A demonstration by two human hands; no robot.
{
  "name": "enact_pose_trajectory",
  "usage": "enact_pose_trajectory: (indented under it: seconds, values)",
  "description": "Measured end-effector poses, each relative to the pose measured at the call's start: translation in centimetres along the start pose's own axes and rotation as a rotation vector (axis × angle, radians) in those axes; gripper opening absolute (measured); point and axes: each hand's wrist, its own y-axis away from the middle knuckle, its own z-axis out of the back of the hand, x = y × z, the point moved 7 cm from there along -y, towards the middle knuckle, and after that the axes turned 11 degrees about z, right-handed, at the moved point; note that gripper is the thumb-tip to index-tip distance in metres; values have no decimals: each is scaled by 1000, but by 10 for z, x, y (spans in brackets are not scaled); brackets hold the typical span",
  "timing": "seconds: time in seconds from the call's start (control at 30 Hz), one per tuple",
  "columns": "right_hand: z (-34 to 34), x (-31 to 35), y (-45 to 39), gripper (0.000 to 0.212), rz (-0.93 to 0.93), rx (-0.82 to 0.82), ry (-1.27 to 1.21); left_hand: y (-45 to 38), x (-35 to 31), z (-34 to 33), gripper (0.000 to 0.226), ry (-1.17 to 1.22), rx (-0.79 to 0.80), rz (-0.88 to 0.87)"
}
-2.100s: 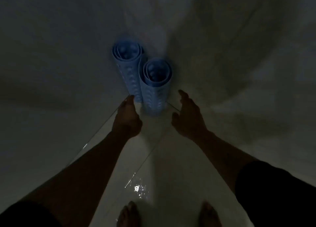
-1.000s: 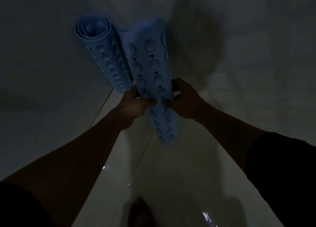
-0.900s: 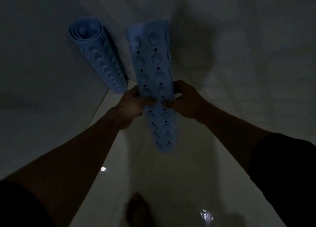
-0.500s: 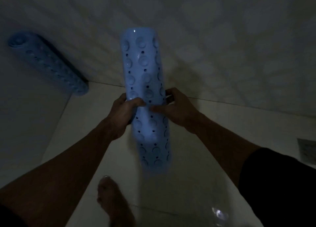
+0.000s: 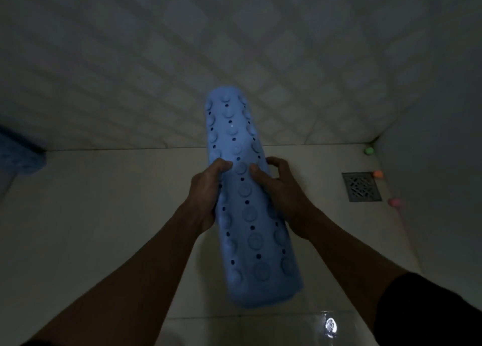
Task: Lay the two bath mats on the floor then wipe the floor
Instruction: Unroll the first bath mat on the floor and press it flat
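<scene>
Rolled mat held in both hands over a dim tiled floor.

The blue mat stays rolled, studded with suction cups and holes, its length running from 12 to 6 o'clock, tilted. The left hand and right hand clasp it at mid-length from either side. A second mat shows at 9 o'clock by the wall. A drain sits in the floor at 3 o'clock.

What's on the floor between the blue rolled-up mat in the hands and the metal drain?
Nothing: in the head view, only bare pale floor tile lies between the rolled mat, held by both hands, and the drain.
</scene>
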Motion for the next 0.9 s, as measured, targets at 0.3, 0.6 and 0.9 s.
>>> enact_pose_trajectory:
  seconds: [0.3,0.6,0.9]
  values:
    - [47,-138,-6,57,111,-238,89,-88,99,-20,54,-126,-23,-14]
    - [58,-231,-66,57,187,-312,139,-199,147,5,91,-164,-71,-130]
    - [68,-275,-96,58,167,-291,272,-242,179,1,73,-165,-109,-51]
